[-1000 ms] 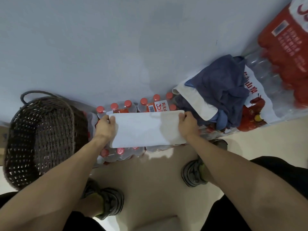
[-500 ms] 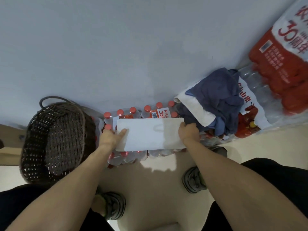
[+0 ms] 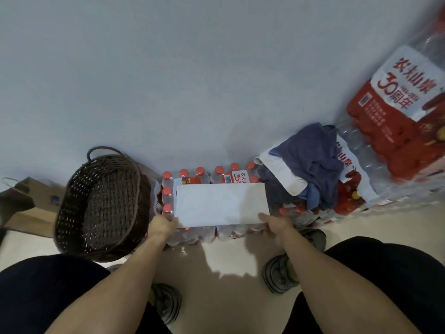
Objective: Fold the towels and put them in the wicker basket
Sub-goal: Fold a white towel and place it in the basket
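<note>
The shrink-wrapped pack of water bottles against the wall carries a red-and-white label reading "30" beside a barcode, with Chinese characters too small to read fully. A larger pack stacked at the right shows "农夫山泉" and "30周年" in red on a white panel above a red field of fine print that cannot be read. A third pack under the towel heap shows part of the same characters running down its wrap.

The white folded towel lies flat on top of the red-capped pack, a long rectangle with its long axis running left to right, parallel to the wall; its far long edge sits close to the back row of caps and its near long edge reaches the front edge of the pack. The left hand is at the towel's near left corner, fingers curled at the edge and touching it. The right hand is at the near right corner, fingers extended along the towel's edge; whether it pinches the cloth cannot be told.

The wicker basket stands on the floor just left of the pack, tilted toward the person. A heap of unfolded towels, blue and white, sits to the right of the folded one. A brown paper bag lies left of the basket.
</note>
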A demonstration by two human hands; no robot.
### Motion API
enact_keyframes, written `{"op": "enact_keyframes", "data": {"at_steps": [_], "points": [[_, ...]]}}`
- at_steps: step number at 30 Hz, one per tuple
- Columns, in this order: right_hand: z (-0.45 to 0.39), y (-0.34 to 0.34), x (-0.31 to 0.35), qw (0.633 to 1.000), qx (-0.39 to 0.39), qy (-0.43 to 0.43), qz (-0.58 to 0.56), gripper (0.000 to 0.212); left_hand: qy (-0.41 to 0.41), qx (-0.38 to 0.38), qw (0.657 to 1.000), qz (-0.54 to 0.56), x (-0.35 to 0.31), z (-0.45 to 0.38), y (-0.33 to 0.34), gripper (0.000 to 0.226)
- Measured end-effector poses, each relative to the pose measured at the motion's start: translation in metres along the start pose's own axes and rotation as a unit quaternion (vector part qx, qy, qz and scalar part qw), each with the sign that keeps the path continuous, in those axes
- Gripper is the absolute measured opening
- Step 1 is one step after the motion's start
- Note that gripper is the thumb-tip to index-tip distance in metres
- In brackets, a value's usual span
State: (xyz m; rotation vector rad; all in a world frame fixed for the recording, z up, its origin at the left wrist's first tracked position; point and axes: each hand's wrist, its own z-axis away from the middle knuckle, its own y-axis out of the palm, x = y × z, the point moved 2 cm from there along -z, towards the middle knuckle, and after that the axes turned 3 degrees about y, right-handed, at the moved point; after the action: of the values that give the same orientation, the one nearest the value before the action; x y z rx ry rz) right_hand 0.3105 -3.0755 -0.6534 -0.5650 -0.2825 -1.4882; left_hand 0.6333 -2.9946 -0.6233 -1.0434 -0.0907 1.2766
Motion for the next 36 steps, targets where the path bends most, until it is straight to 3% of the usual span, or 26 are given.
{"op": "enact_keyframes", "data": {"at_steps": [2, 5, 7, 9, 11, 17, 19, 23, 27, 29, 31, 36], "points": [[0.002, -0.003, -0.005, 1.0, 0.006, 0.022, -0.017, 0.016, -0.004, 0.01, 1.0, -0.025, -0.004, 0.004, 0.0, 0.026], [0.008, -0.008, -0.01, 0.997, 0.037, 0.055, -0.028, 0.011, -0.012, 0.01, 1.0, 0.022, -0.011, 0.007, 0.002, 0.019], [0.008, -0.008, -0.009, 0.997, 0.047, 0.061, -0.031, 0.011, -0.042, 0.008, 0.995, 0.095, -0.01, 0.004, 0.003, 0.014], [0.008, -0.004, -0.005, 0.995, 0.071, 0.056, -0.049, 0.008, -0.106, 0.04, 0.965, 0.238, -0.007, 0.0, 0.006, 0.02], [0.009, 0.001, -0.002, 0.99, 0.105, 0.046, -0.078, 0.008, -0.116, 0.045, 0.953, 0.277, -0.006, -0.003, 0.006, 0.023], [0.007, 0.004, -0.004, 0.997, 0.045, 0.054, -0.022, 0.014, -0.035, -0.022, 0.994, 0.097, -0.004, -0.001, -0.002, 0.025], [0.005, 0.004, -0.005, 0.998, 0.031, 0.053, 0.001, 0.022, 0.001, -0.03, 1.0, 0.005, -0.009, 0.003, 0.001, 0.036], [0.009, 0.007, 0.001, 0.999, 0.025, 0.039, 0.018, 0.03, 0.217, -0.091, 0.966, -0.109, -0.046, 0.023, 0.023, 0.038], [0.007, 0.018, 0.008, 1.0, -0.001, -0.004, 0.001, 0.024, 0.378, -0.012, 0.9, -0.217, -0.064, 0.046, 0.07, 0.06], [0.005, 0.021, 0.014, 0.99, -0.06, -0.058, 0.112, 0.029, 0.414, 0.016, 0.878, -0.24, -0.064, 0.051, 0.092, 0.062], [0.01, 0.024, 0.021, 0.972, -0.086, -0.107, 0.191, 0.031, 0.429, 0.056, 0.867, -0.248, -0.059, 0.051, 0.112, 0.061], [0.024, 0.024, 0.029, 0.966, -0.076, -0.145, 0.202, 0.02, 0.398, 0.125, 0.858, -0.3, -0.05, 0.041, 0.134, 0.068]]}}
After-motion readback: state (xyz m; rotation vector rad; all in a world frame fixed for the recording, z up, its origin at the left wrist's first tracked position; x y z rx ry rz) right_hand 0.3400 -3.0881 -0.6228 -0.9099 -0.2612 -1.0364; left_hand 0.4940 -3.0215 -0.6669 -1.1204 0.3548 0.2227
